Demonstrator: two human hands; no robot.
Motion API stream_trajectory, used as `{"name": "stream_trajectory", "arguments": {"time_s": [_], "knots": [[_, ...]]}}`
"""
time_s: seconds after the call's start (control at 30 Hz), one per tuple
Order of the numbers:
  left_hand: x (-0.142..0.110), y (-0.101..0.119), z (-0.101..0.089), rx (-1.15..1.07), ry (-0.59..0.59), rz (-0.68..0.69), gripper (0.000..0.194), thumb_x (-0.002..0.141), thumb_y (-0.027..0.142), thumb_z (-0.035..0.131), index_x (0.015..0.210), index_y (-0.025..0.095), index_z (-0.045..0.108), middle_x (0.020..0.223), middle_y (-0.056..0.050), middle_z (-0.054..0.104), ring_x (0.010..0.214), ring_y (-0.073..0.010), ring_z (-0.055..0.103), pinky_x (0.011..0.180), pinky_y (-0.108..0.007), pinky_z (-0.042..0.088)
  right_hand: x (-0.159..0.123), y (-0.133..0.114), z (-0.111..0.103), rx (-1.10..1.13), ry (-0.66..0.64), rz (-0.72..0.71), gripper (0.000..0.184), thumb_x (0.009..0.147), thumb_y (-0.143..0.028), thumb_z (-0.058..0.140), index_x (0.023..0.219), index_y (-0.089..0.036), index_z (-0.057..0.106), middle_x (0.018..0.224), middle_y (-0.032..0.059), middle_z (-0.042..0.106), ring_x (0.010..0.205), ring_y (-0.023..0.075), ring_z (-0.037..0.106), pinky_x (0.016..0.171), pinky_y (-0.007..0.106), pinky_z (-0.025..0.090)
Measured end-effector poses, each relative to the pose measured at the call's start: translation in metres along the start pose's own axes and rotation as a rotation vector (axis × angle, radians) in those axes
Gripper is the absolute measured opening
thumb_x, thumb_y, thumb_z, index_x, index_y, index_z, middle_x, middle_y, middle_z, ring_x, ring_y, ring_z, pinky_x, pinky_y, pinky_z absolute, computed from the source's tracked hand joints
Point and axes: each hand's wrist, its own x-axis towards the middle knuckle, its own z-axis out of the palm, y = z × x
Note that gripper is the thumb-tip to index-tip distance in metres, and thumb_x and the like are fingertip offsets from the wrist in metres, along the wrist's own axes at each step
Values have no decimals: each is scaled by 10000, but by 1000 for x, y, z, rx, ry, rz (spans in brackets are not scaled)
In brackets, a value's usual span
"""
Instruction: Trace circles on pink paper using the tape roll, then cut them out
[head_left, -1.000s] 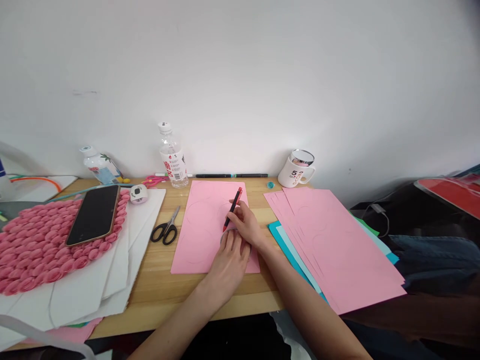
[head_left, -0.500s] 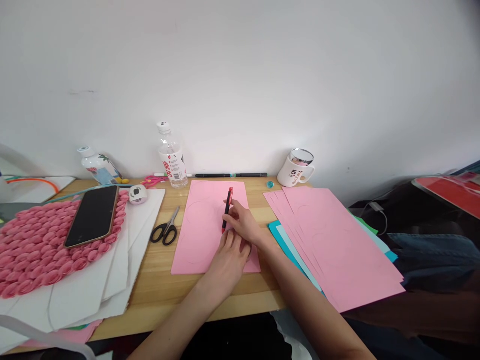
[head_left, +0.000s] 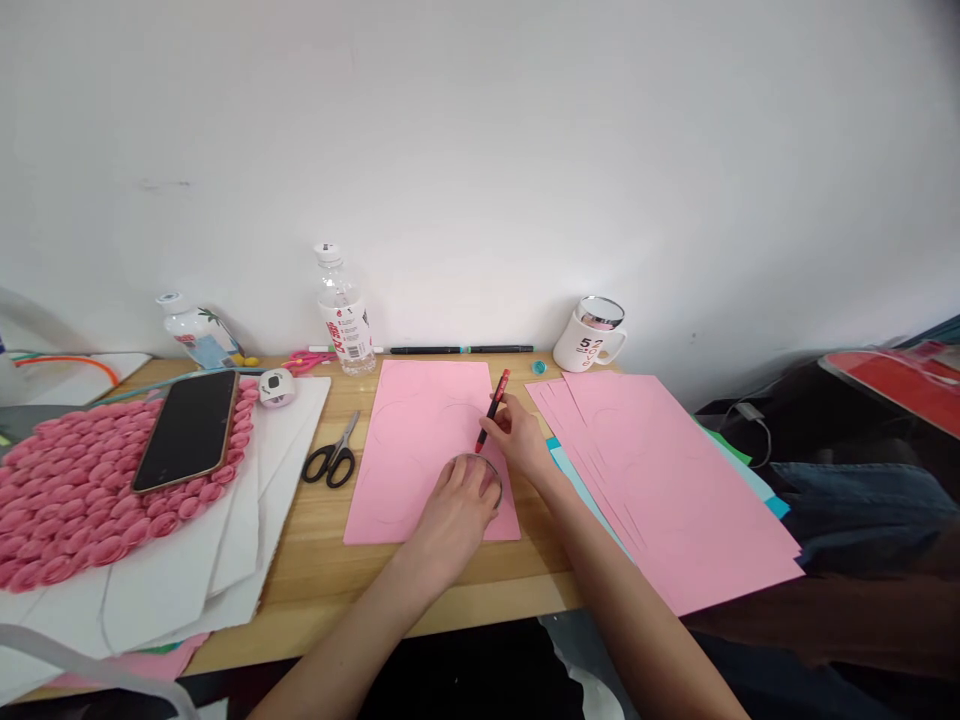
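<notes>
Shifted to the right since the earlier frame, your right hand [head_left: 521,435] and its one red-and-black pen [head_left: 493,410] now sit clear of your left hand [head_left: 457,510]. At far left, one phone [head_left: 186,432] rests on one pink petaled piece [head_left: 75,490]; two bottles, one white [head_left: 202,335] and one clear [head_left: 347,325], stand by the wall, with one pair of black-handled scissors [head_left: 331,462] nearer you. At center, your left fingers, slightly parted, press one round rimmed piece [head_left: 480,460] onto one pink sheet [head_left: 409,440]. Your right fingers pinch the pen closed above it. One mug [head_left: 587,345] stands beyond several loose pink sheets [head_left: 667,490].
</notes>
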Motion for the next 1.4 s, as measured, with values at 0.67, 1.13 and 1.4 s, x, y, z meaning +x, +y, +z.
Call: {"name": "stream_trajectory", "arguments": {"time_s": [0.67, 1.13, 1.4], "knots": [[1, -18, -3, -311, -49, 4, 135, 910, 230, 489, 991, 195, 591, 1094, -62, 541, 1049, -221, 454, 848, -351, 407, -56, 14, -25, 541, 233, 277, 359, 664, -448, 692, 847, -203, 505, 710, 23, 638, 661, 226, 686, 618, 347, 577], [1, -18, -6, -283, -58, -4, 149, 920, 244, 465, 1001, 195, 581, 1082, -58, 545, 1009, -209, 473, 827, -335, 401, -66, 9, -28, 360, 162, 239, 345, 697, -520, 650, 738, -185, 575, 687, 72, 683, 674, 261, 694, 623, 346, 559], [1, -17, -10, -317, -61, -14, 143, 911, 234, 480, 988, 198, 596, 1131, -46, 551, 1030, -208, 466, 853, -337, 393, -108, 5, -29, 269, 274, 281, 388, 699, -561, 633, 757, -181, 573, 714, 71, 671, 627, 227, 667, 613, 322, 532]]}}
